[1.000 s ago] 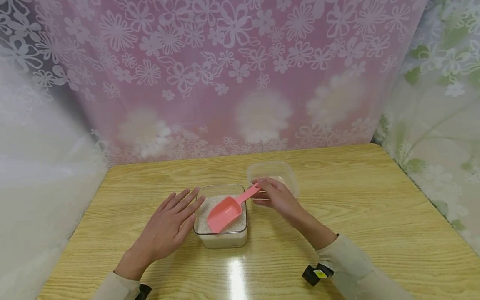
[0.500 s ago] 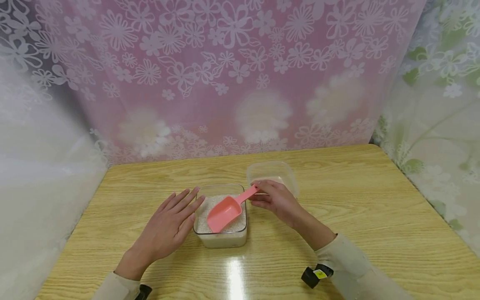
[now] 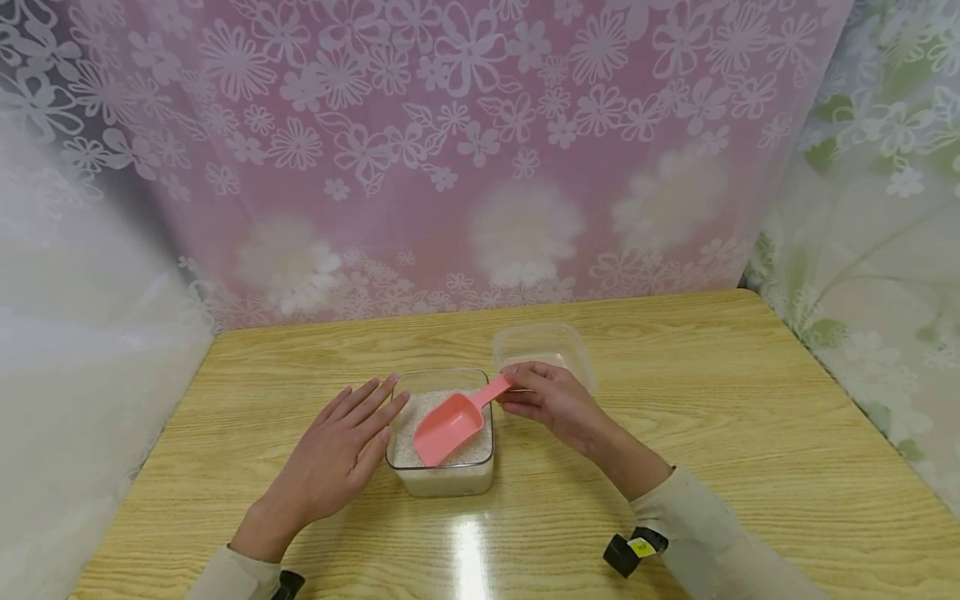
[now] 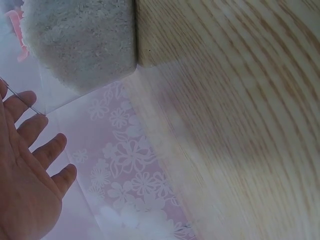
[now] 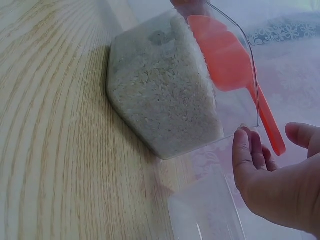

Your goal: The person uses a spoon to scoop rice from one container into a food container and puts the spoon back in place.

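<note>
A square clear container (image 3: 450, 481) stands on the table, well filled with white rice (image 5: 165, 92). Across the rice lies a pink scoop (image 3: 448, 429), its handle leaning over the container's right side. My left hand (image 3: 337, 454) is at the container's left side, fingers outstretched and fingertips at the rim; the left wrist view shows them spread. By the end of the scoop's handle is my right hand (image 3: 558, 408). In the right wrist view its thumb and bent fingers stand on either side of the handle, with a gap between thumb and handle.
A second, translucent container (image 3: 546, 337) stands behind my right hand, partly hidden by it. The wooden table (image 3: 712, 392) is bounded by a pink floral curtain (image 3: 420, 208) at the back and pale curtains at both sides.
My right hand has shifted slightly left and toward me, so its fingers now cover the hole at the handle's end. The scoop, container and left hand look unmoved.
</note>
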Demonstrator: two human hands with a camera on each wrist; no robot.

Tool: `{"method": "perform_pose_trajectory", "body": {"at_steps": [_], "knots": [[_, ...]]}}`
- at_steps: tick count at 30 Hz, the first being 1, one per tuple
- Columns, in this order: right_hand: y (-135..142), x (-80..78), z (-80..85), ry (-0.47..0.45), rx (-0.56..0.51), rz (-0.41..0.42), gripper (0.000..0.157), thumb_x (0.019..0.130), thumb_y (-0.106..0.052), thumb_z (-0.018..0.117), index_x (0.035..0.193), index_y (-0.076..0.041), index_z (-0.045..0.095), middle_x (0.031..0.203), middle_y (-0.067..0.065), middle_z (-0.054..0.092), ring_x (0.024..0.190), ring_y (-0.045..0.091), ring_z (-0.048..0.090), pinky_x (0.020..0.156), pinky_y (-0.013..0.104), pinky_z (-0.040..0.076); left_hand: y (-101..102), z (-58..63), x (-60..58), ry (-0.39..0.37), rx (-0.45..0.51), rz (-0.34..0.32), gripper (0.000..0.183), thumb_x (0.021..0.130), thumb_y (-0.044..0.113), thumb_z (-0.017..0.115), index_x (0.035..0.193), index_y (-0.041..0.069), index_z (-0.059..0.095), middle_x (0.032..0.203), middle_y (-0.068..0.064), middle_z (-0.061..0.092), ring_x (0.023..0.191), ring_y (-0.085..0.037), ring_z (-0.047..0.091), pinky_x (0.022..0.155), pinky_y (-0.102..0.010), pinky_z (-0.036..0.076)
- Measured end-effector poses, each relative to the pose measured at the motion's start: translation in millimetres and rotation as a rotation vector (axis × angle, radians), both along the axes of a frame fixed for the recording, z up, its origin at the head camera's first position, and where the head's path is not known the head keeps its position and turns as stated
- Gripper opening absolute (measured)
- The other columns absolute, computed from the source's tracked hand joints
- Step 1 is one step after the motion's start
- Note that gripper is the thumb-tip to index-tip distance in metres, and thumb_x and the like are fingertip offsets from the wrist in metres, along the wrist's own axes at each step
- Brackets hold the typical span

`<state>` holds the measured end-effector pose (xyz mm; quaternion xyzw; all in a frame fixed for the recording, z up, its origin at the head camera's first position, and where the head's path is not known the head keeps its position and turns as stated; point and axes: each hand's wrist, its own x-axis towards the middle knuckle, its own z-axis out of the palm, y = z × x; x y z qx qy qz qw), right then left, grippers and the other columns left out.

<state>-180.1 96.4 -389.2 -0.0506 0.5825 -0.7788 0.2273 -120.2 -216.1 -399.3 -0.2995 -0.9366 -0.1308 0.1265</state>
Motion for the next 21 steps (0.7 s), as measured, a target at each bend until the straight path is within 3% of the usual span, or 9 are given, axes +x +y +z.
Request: {"method": "perform_pose_trajectory", "body": {"at_steps": [21], "knots": [[-4.4,-1.0,-1.2,-0.046,-0.052,0.010,0.018,0.095,-0.013,0.062,0.105,0.001,0.060,0.095,0.009,0.065,0.089,0.019,0.065,0.086,0.030,0.054,-0.1,0.1,0.7,-0.012,0.002,0.000,0.048,0.103,0.027,0.043,0.150,0.021,0.035,0.156,0.001,0.024,0.141,-0.023,0.024,0.116,-0.042,0.014]]}}
